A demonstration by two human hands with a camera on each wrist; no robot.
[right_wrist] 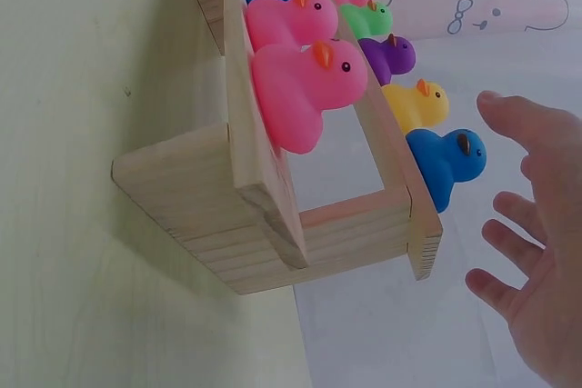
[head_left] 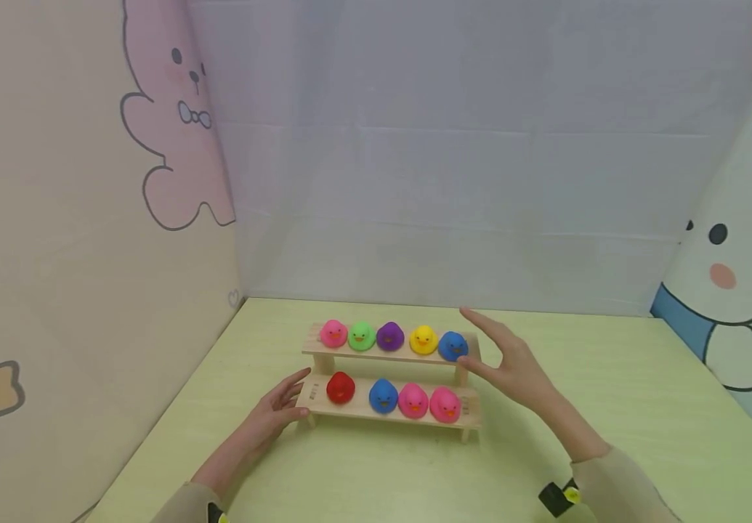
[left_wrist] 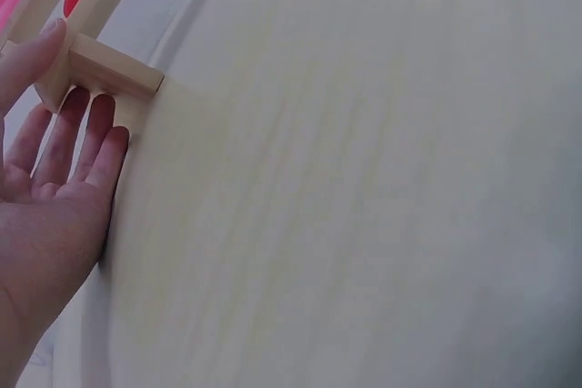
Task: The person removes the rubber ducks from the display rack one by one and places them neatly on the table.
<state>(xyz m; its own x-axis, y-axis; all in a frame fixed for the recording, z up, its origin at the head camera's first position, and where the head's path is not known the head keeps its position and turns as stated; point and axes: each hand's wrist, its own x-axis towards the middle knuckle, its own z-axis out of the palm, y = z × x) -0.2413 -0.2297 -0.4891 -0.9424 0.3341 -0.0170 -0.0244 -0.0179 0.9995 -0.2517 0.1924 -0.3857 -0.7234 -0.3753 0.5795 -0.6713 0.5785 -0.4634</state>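
A small two-tier wooden rack (head_left: 356, 414) stands on the table with rubber ducks on both shelves. Pink (head_left: 333, 333), green (head_left: 361, 335), purple (head_left: 390, 336), yellow (head_left: 423, 339) and blue ducks (head_left: 453, 346) line the upper shelf. Below sit a red duck (head_left: 340, 388), another blue duck (head_left: 383, 396) and two pink ducks (head_left: 413, 400). My left hand (head_left: 272, 414) holds the lower shelf's left end between thumb and fingers. Spread wide, my right hand (head_left: 513, 367) hovers by the upper blue duck at the right end, nothing in its grasp; a gap separates them in the right wrist view.
The pale wood-grain table (head_left: 611, 392) extends around the rack. A white sheet (head_left: 454, 181) hangs behind it. Side panels with cartoon animals rise at left (head_left: 75, 218) and right (head_left: 729, 290).
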